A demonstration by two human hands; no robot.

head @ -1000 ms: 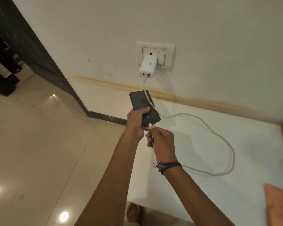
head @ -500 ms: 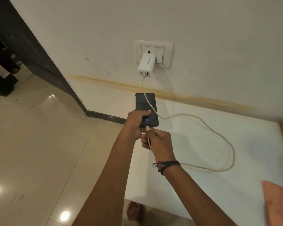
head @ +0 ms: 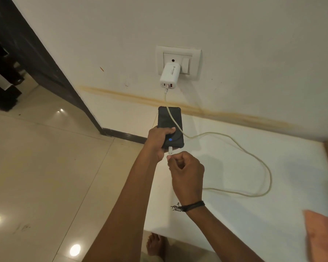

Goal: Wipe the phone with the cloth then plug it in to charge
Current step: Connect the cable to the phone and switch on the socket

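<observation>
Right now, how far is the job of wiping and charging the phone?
Wiping cannot be judged; no cloth is in either hand. The charger sits in the wall socket. The left hand holds the phone; the right hand has the cable plug at its bottom port. Left: confirm it is seated, then release.

Black phone point(head: 170, 121) in a rugged case, held flat near the wall, small blue light lit. White cable point(head: 254, 157) plug sits at its bottom port, cord looping across the white surface point(head: 235, 214).
</observation>
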